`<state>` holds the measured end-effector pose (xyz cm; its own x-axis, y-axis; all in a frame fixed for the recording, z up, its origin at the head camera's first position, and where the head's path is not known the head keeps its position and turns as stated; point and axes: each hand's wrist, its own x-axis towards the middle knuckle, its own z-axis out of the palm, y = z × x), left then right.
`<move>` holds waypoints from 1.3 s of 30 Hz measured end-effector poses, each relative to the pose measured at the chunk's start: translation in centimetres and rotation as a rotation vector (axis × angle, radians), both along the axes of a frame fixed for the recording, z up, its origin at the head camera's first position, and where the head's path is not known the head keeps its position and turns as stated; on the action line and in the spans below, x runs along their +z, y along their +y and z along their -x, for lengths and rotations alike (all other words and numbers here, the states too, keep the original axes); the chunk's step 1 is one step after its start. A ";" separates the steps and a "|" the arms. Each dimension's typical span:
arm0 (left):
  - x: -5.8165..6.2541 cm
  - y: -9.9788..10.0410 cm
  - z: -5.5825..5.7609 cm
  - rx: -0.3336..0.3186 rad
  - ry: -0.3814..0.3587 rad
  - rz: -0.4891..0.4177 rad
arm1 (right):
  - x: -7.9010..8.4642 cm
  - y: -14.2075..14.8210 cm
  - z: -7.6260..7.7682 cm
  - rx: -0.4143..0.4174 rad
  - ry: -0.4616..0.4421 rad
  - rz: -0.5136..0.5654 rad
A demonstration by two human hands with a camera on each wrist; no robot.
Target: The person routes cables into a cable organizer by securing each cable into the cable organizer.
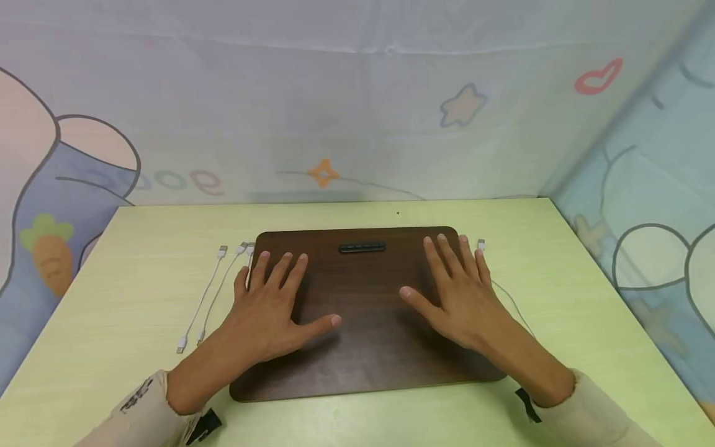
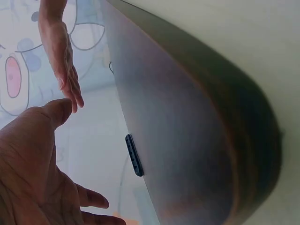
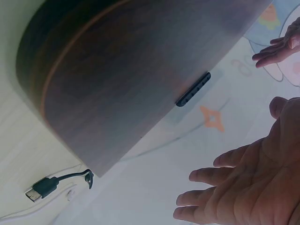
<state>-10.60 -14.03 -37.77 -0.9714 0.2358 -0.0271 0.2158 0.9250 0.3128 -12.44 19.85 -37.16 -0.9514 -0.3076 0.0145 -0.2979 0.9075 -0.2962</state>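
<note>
A dark brown wooden board (image 1: 363, 347) with rounded corners lies on the table. On its far part sits a small black slotted strip (image 1: 362, 248), which looks like a cable holder. My left hand (image 1: 270, 320) is over the board's left side, fingers spread and thumb pointing inward. Over the right side is my right hand (image 1: 460, 298), its fingers straight too. Both wrist views show a gap between the palms and the board. Neither hand holds anything.
Several white USB cables (image 1: 202, 299) lie left of the board, partly hidden by the left hand. Another white cable (image 1: 515, 305) runs along the right. The right wrist view shows a black cable plug (image 3: 44, 187) by a board corner. A patterned curtain (image 1: 357, 112) hangs behind the table.
</note>
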 end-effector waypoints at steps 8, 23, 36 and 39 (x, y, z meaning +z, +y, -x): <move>-0.2 -0.2 -0.4 -0.006 0.019 0.001 | -0.2 -0.1 0.0 0.008 0.000 0.001; -0.6 -0.5 -0.8 0.030 -0.005 0.014 | -0.4 -0.5 0.0 0.019 0.012 -0.004; -0.9 -0.8 -1.7 0.047 0.016 0.036 | -0.7 -0.9 -0.1 0.038 0.046 0.007; -0.9 -0.9 -1.8 0.047 0.032 0.045 | -0.8 -1.0 0.0 0.045 0.045 -0.001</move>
<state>-8.76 -14.97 -38.63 -0.9820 0.1890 -0.0051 0.1810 0.9474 0.2638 -12.47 18.84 -37.92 -0.9349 -0.3503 0.0567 -0.3517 0.8932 -0.2803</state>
